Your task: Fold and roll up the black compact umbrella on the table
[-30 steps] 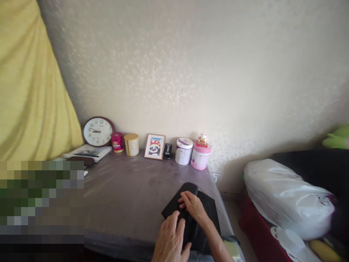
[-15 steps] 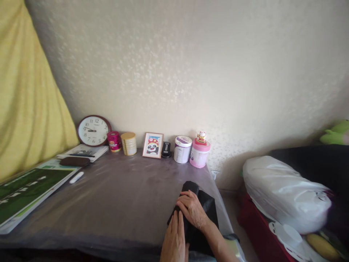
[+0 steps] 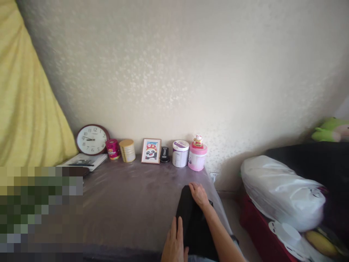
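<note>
Black folded cloth [image 3: 188,214], plain and dark all over, exact kind hard to tell. Lying at the right end of the gray-covered table [image 3: 131,203], close to the front edge and the right edge. Set lengthwise, with a narrow, blunt end pointing away and a wider part spreading toward the near side. Slightly grayer and smooth along the left strip, deeper black to the right. Touched at the far end by the right hand [image 3: 200,195], met along the near left side by the left hand [image 3: 173,243]. Partly covered by the right forearm.
</note>
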The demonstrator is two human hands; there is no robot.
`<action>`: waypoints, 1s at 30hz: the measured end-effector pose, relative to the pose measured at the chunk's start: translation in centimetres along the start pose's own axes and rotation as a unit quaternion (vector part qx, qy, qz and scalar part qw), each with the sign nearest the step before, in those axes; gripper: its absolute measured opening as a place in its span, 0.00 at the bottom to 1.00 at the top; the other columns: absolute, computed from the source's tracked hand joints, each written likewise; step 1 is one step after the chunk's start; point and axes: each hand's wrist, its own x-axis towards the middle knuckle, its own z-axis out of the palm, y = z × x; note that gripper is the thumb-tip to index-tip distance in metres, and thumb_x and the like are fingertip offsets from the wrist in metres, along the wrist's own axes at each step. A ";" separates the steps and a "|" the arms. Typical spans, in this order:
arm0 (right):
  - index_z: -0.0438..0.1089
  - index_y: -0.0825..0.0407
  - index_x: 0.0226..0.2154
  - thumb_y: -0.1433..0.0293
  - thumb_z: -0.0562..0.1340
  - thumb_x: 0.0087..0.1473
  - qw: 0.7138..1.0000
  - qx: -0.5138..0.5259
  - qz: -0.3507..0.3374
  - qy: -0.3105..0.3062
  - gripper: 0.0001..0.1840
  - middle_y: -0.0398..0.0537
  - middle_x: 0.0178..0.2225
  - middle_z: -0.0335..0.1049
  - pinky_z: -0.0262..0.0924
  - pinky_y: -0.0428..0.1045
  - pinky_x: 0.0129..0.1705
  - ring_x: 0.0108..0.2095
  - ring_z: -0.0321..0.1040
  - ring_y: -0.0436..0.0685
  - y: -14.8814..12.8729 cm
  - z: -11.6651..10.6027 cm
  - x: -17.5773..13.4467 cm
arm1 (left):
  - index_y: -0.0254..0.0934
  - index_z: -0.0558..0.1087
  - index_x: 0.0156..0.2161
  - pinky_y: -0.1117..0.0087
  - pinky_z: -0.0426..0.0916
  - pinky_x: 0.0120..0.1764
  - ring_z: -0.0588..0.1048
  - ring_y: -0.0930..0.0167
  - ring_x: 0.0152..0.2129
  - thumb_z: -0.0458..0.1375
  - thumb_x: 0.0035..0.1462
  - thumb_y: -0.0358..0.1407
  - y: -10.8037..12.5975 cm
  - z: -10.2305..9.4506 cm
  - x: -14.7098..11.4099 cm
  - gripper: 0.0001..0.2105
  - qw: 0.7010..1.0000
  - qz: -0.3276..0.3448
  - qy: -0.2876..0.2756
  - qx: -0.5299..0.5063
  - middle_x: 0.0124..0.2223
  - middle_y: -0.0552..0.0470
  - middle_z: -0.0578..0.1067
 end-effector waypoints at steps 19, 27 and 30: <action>0.71 0.48 0.32 0.56 0.53 0.50 0.976 0.004 0.211 0.059 0.17 0.50 0.31 0.74 0.60 0.51 0.36 0.34 0.71 0.61 1.1 -5.4 -10.8 | 0.30 0.36 0.63 0.72 0.47 0.59 0.45 0.68 0.61 0.49 0.40 0.18 0.5 -1.6 -2.3 0.44 0.996 0.048 0.056 -0.049 0.66 0.41 0.41; 0.71 0.49 0.29 0.58 0.60 0.43 0.966 0.138 0.217 0.021 0.14 0.47 0.25 0.72 0.62 0.52 0.33 0.33 0.71 0.62 0.6 -5.8 -10.4 | 0.32 0.35 0.63 0.70 0.49 0.58 0.47 0.66 0.61 0.48 0.41 0.16 1.4 -1.9 -2.9 0.43 0.997 0.011 0.055 -0.045 0.65 0.40 0.42; 0.71 0.50 0.28 0.54 0.59 0.44 0.944 0.268 0.191 -0.007 0.18 0.43 0.21 0.69 0.61 0.50 0.26 0.26 0.68 0.58 -1.2 -6.3 -9.7 | 0.31 0.36 0.63 0.68 0.50 0.58 0.49 0.65 0.61 0.49 0.41 0.17 1.4 -1.7 -3.0 0.43 0.998 0.005 0.056 -0.038 0.65 0.38 0.42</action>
